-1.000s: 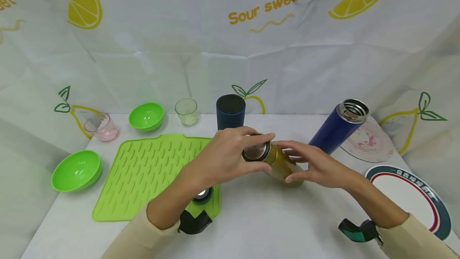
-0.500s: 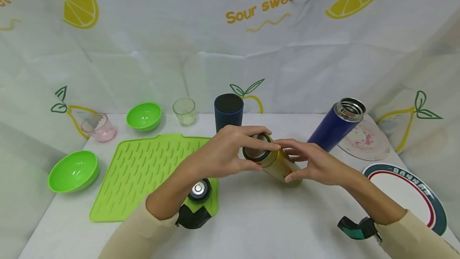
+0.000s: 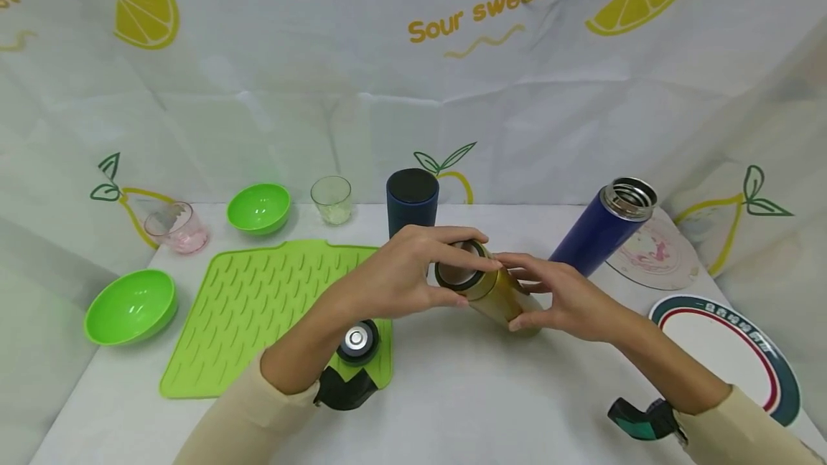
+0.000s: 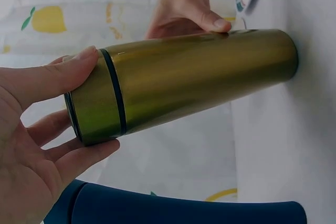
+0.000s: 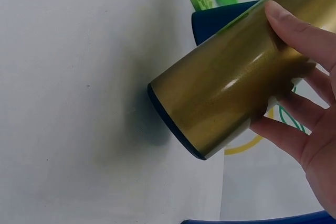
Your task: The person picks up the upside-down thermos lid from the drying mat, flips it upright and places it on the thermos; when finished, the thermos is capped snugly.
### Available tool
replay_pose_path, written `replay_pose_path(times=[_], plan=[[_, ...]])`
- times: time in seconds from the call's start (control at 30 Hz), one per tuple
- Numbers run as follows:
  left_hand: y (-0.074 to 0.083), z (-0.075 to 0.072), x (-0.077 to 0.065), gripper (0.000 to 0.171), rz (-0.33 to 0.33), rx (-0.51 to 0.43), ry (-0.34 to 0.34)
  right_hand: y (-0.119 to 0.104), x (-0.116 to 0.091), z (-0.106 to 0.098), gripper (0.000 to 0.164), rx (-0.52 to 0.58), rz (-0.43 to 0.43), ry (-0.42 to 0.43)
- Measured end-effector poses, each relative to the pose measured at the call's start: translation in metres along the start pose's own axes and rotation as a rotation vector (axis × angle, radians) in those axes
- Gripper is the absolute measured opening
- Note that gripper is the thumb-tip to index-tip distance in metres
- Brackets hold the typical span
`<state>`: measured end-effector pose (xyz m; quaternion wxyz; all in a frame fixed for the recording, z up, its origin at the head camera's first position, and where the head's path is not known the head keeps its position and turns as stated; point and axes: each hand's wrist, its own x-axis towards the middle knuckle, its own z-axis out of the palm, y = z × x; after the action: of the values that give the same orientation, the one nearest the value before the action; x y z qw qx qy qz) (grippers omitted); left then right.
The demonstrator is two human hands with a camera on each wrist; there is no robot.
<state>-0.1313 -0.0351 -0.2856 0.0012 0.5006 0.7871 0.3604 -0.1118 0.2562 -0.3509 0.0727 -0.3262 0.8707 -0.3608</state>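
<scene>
A gold thermos bottle [image 3: 507, 298] leans in front of me, its top toward the left. My left hand [image 3: 402, 275] grips the gold cap [image 4: 94, 100] at its upper end, thumb and fingers spread round it. Farther down, my right hand [image 3: 568, 300] holds the bottle's body between thumb and fingers. In the right wrist view the black-edged base [image 5: 176, 124] tilts close over the table; whether it touches cannot be told. A black stopper [image 3: 358, 341] with a silvery centre lies on the green drying mat [image 3: 271, 307], beside my left forearm.
Behind my hands stands a dark blue bottle [image 3: 412, 199] with its top covered. An uncapped blue thermos [image 3: 591, 235] is at right, near round mats [image 3: 711, 350]. Green bowls [image 3: 132, 307] and glasses [image 3: 332, 199] stand left and back.
The fingers of my left hand have shifted round the cap, and the bottle's top has moved slightly left. The stopper shows more fully beside my forearm. My right hand stays on the body.
</scene>
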Motion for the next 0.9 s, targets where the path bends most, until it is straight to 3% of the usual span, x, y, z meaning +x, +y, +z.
replay_pose_path(times=[0.3,0.53,0.7,0.9], plan=[[0.001,0.002,0.000,0.054,-0.013,-0.002,0.028,-0.001,0.000,0.001,0.081,-0.043,-0.006,0.033],[0.002,0.005,-0.006,0.061,-0.055,-0.004,0.003,0.003,-0.005,0.003,0.079,-0.031,-0.049,0.057],[-0.002,0.000,-0.020,0.072,-0.172,-0.078,0.016,0.009,-0.007,0.002,0.083,0.004,-0.027,0.095],[-0.008,-0.008,-0.046,0.066,-0.344,-0.121,0.002,0.018,-0.006,0.006,0.086,0.077,0.020,0.204]])
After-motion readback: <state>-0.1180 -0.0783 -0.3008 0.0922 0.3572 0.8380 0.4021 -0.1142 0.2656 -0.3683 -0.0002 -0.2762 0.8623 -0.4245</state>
